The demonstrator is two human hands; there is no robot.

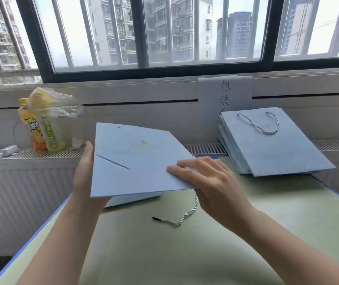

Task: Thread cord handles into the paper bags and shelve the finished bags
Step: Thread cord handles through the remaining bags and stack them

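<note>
A: Status check. Flat blue paper bag (135, 159) held up above the green table (246, 233), near frame centre. Left hand (85, 173) supports its edge at 9 o'clock, thumb lying along the paper, fingers hidden behind. Right hand (207, 182) grips the corner at 3 o'clock, fingers laid flat on top; thumb hidden beneath.

B: Holes?

A: Two punched holes visible along the top edge, both bare. No handle on this face. A twisted cord (182, 218) trails from beneath the right hand down to the table at 6 o'clock, black tip free. Whether the other end is pinched, or threaded into the bag's far side, cannot tell.

B: Done so far?

A: Stack of finished bags (275, 149) at 2 o'clock, top one with a cord handle fitted, leaning near a paper sign (225, 95). Judgement: several bags complete, this one wants at least one handle, shelving not started for it.

B: Obstructions?

A: Two drink bottles (41, 128) under a plastic wrapper at 10 o'clock on the radiator ledge, well apart. More blue paper under the held bag.
</note>
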